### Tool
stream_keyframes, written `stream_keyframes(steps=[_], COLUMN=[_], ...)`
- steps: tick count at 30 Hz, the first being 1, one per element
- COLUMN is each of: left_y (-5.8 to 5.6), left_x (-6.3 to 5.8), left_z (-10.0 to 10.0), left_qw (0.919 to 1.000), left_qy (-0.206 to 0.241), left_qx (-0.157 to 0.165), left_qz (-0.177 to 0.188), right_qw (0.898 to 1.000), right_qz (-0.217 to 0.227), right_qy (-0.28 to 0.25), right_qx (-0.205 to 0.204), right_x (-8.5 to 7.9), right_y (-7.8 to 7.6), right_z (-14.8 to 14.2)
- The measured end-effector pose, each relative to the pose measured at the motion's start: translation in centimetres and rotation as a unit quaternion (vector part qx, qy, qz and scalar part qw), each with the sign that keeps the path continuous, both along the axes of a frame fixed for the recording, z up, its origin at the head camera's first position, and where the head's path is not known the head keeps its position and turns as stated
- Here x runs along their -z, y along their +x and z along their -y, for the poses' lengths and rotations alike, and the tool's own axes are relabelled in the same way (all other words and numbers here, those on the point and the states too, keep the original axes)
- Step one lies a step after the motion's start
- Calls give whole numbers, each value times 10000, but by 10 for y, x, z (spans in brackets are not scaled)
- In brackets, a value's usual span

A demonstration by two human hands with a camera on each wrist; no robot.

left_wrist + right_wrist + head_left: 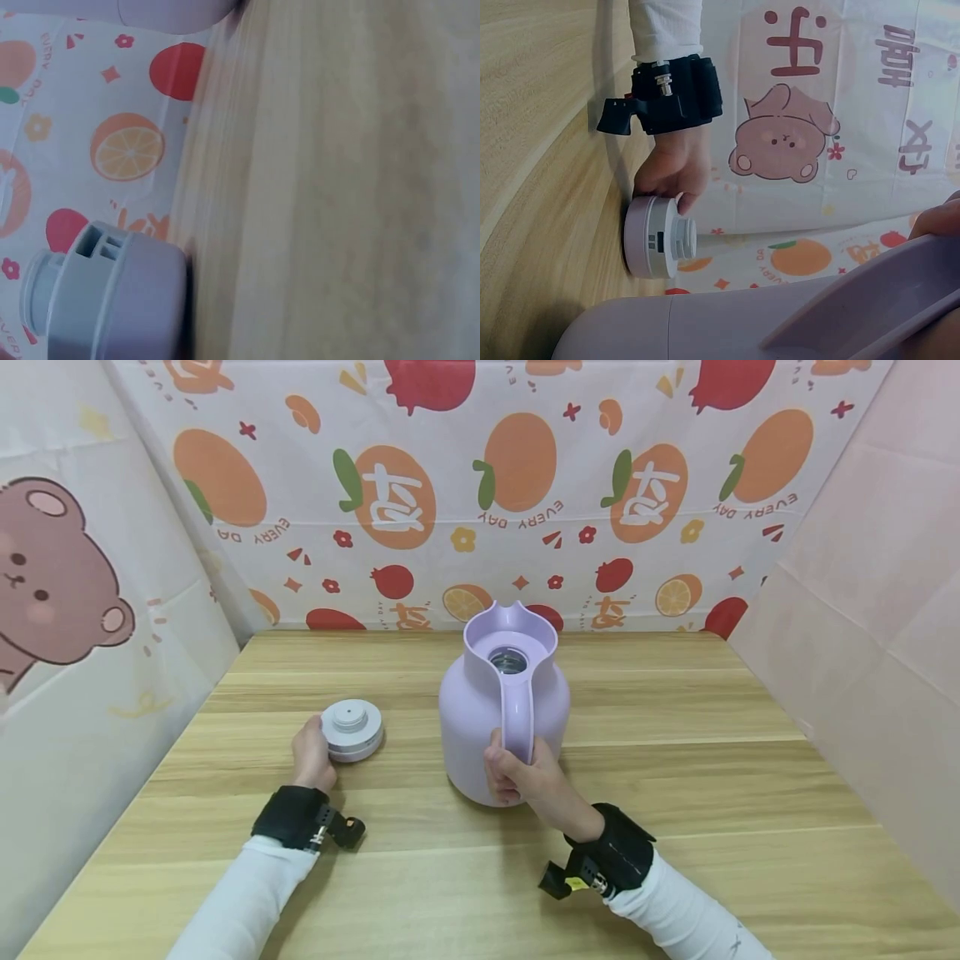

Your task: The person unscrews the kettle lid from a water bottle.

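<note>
A light purple thermos jug (pixel 472 727) stands upright on the table with its top uncovered, showing the round opening in its neck. My right hand (pixel 531 779) grips its handle, the fingers curled round the lower part. To the left of the jug, my left hand (pixel 311 756) holds the side of a round lid (pixel 351 733) that sits on the tabletop, its grey stepped underside facing up. The right wrist view shows the left thumb and fingers against the lid's edge (pixel 649 236). Only the lid and the jug's side (pixel 180 15) appear in the left wrist view.
The wood-grain table (pixel 675 793) backs onto a fruit-print cloth (pixel 517 552). A pale sheet with a printed bear (pixel 60 568) hangs at the left, and a plain pale sheet (pixel 870 577) at the right. Both wrists wear black camera bands (pixel 292 817).
</note>
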State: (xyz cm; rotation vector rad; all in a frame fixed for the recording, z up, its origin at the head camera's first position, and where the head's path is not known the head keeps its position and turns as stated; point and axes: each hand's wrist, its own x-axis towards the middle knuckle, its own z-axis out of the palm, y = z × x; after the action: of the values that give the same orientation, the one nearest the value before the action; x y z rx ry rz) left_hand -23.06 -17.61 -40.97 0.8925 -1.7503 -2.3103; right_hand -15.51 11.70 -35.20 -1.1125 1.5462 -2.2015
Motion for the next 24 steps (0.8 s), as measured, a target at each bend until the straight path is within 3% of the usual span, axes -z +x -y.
stream_keyframes(steps=[24], left_y=[2], left_x=[1], left_z=[-4], left_qw=[9996], left_qy=[-233], left_qx=[-110], left_qz=[62], right_qw=[9999], right_qz=[-132], right_qy=[26], right_qx=[51], right_x=[0], right_y=[-1], right_z=[0])
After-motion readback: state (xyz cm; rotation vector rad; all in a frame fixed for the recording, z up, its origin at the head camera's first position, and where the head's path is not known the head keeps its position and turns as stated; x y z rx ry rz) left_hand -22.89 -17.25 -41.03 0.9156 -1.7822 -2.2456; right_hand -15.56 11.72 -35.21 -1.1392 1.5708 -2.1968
